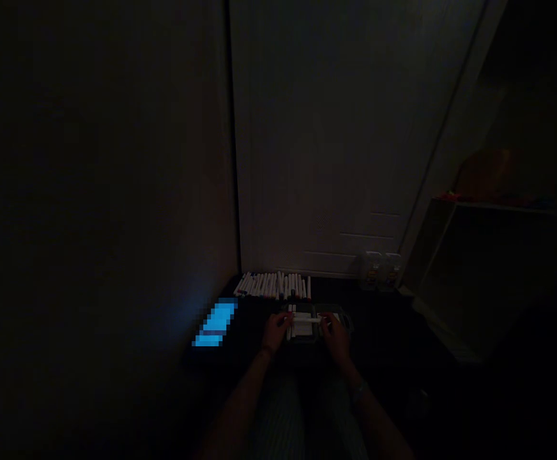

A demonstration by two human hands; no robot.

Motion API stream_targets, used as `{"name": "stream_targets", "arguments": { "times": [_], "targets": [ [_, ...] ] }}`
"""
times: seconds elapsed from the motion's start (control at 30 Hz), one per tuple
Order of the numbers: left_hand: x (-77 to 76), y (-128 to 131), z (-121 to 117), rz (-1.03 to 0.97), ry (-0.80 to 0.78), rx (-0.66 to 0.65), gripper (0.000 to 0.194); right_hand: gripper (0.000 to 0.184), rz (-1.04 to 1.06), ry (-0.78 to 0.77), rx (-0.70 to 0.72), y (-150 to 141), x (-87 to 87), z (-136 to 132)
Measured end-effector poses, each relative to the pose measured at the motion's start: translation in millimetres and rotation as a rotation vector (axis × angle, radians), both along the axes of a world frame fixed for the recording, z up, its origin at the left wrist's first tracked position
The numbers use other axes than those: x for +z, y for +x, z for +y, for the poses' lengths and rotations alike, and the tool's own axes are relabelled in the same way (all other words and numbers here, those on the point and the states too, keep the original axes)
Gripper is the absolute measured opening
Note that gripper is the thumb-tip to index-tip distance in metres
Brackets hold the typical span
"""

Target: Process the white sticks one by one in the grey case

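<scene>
A white marker [307,320] lies level between my two hands. Its left end is in the closed fingers of my left hand [277,330], and my right hand [334,335] pinches the other end. Below them an open clear plastic case [307,337] rests on the dark table, its two halves side by side. Several white markers [292,331] stand lengthwise in its left half, close to my left fingers. Something white [335,317] shows in the right half, partly behind my right hand; I cannot make out what it is.
A row of white markers with coloured ends [273,285] lies along the back of the dark table [259,348]. Two clear plastic cases [380,271] stand upright at the back right. A bright blurred screen [216,324] glows at the left. The room is very dark.
</scene>
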State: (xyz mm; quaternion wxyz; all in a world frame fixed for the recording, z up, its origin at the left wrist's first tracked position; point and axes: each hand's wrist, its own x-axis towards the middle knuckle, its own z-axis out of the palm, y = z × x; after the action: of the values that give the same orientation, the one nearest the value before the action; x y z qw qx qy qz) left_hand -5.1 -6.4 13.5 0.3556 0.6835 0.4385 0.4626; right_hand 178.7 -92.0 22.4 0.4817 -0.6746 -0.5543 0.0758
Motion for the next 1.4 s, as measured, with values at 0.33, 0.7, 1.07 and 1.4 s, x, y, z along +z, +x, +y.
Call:
{"name": "stream_targets", "arguments": {
  "times": [0.33, 0.7, 1.07, 1.4],
  "targets": [
    [-0.7, 0.7, 1.2, 0.009, -0.003, 0.018, 0.04, 0.034, 0.018, -0.019, -0.024, -1.2, 3.4, -1.5],
    [-1.8, 0.0, 2.1, 0.037, 0.034, 0.008, 0.039, 0.033, 0.032, -0.001, -0.014, -0.5, -0.7, 1.6],
    [-1.6, 0.2, 1.5, 0.007, 0.004, 0.009, 0.04, 0.034, 0.04, 0.015, -0.02, -0.8, 0.6, 0.5],
    [1.4, 1.2, -0.3, -0.018, -0.01, 0.027, 0.04, 0.035, 0.062, -0.012, -0.013, -2.8, 5.8, -2.0]
  ]
}}
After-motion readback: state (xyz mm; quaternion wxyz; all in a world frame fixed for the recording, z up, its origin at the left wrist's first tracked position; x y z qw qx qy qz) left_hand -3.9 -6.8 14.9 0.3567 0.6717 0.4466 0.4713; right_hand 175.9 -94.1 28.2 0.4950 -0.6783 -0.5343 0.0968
